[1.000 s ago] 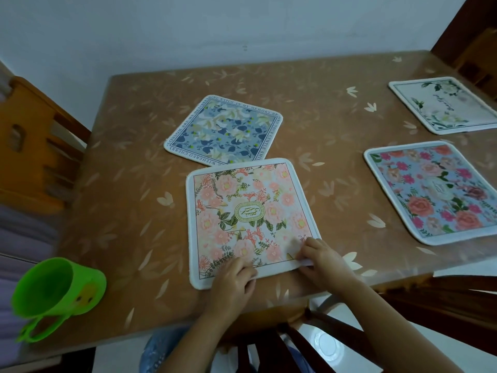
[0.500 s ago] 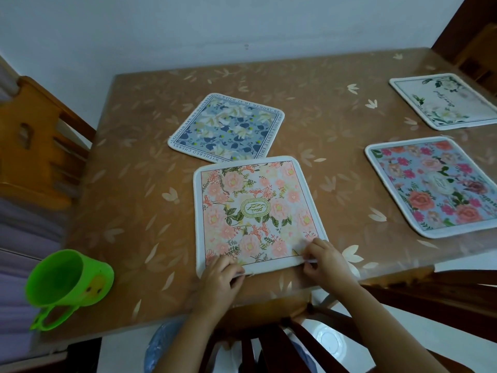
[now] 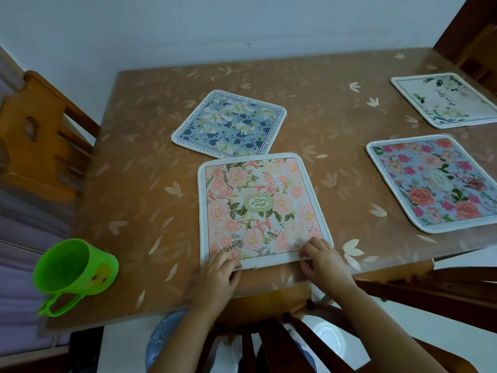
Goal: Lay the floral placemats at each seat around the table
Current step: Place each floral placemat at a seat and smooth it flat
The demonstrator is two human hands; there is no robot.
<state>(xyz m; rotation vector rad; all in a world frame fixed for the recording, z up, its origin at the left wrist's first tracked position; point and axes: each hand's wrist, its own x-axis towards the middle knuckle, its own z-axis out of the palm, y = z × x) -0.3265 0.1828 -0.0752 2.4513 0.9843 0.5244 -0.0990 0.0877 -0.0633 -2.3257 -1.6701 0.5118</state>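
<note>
The light is dim, soft and even, with a cool grey cast. The left hand (image 3: pixel 217 273) and right hand (image 3: pixel 320 261) throw only faint shadows, and the pink floral placemat (image 3: pixel 258 208) they grip is in sharp focus. Far beyond the right hand the glossy table cover (image 3: pixel 419 63) has a pale sheen, and the white placemat (image 3: pixel 446 100) seems slightly blurred. Wide-angle distortion bends the orange chair (image 3: pixel 40 135) left of the left hand. The chair back (image 3: pixel 271 345) below both hands is dark.

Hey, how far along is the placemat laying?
Done: white mat, rose mat and blue mat lie flat on the table. In hand: left hand and right hand pinch the near edge of the pink mat. To do: the blue mat sits crooked mid-table and probably needs a seat.
</note>
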